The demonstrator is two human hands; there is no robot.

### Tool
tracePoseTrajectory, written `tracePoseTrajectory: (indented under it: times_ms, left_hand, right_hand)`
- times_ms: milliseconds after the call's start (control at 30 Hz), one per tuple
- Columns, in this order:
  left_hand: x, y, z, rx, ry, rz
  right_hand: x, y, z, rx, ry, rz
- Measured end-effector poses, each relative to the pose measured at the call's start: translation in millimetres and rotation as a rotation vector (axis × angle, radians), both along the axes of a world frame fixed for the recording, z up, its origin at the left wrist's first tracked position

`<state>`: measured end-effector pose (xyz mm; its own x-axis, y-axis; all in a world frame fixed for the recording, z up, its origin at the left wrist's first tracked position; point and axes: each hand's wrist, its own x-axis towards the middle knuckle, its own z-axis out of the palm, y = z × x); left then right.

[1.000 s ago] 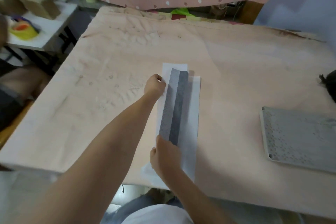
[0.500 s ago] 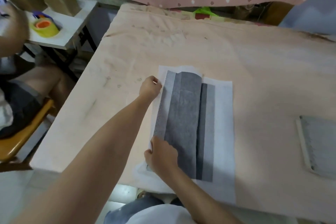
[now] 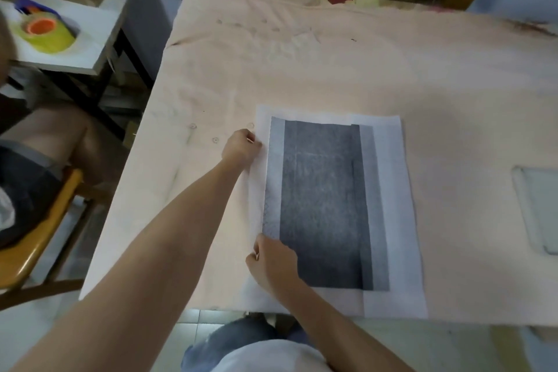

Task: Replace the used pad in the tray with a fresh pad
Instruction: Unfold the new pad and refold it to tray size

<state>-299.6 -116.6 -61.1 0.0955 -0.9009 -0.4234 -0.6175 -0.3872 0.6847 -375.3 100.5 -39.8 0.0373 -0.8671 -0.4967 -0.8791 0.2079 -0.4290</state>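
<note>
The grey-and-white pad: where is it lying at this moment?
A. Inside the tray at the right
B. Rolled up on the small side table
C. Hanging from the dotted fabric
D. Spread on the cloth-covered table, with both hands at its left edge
D: the pad lies flat on the table, the left hand and right hand pinching its left edge, apart from the tray.

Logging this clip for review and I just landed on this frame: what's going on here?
A person is spreading a pad, white with a dark grey centre, flat on a cloth-covered table. The left hand pinches the pad's far left edge, and the right hand holds its near left edge. The pad looks mostly unfolded. The tray sits apart at the right edge of view, so the pad is not in it yet.
</note>
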Motion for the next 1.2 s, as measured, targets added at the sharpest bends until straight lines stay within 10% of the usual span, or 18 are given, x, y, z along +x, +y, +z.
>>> tracePoseTrajectory:
  times_ms: [800,1200]
  left_hand:
    - [0.0,6.6,-15.9,-0.075,-0.205,0.026]
    - [-107.0,21.7,7.1,-0.229,-0.106,-0.335]
  right_hand:
    - [21.9,23.7,-20.7,0.000,0.076,0.340]
    - [-93.5,21.2,-8.8,-0.240,0.058,-0.533]
